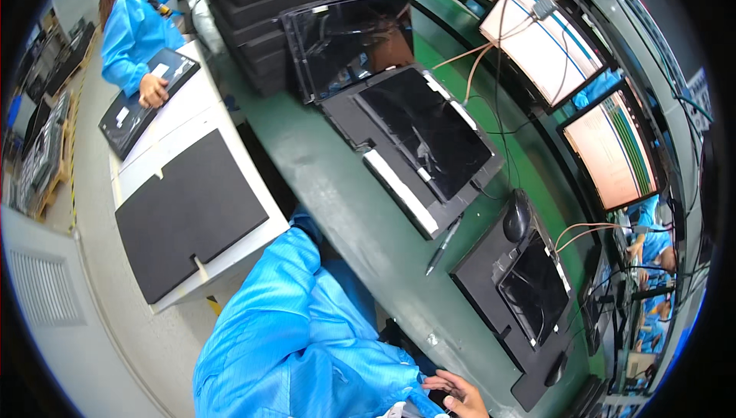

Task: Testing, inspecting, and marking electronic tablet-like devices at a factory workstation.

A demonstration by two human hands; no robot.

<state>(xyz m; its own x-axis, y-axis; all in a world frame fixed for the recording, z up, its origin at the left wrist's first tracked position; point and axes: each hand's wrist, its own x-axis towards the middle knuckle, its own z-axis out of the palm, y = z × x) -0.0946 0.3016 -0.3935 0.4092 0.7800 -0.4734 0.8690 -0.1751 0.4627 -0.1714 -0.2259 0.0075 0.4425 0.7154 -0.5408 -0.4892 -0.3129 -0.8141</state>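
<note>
Right hand [458, 395] low by green bench [345, 195], grip unclear, dark panel [534, 289] near; left hand unseen

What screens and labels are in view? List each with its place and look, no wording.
Lit monitor: upper right, tilted, white with coloured lines.
Second lit monitor: right, pale orange with green stripes.
Dark panel: centre of green bench, black, in a dark tray.
Small panel: lower right, black.
White label: on a co-worker's black panel, upper left.
</note>
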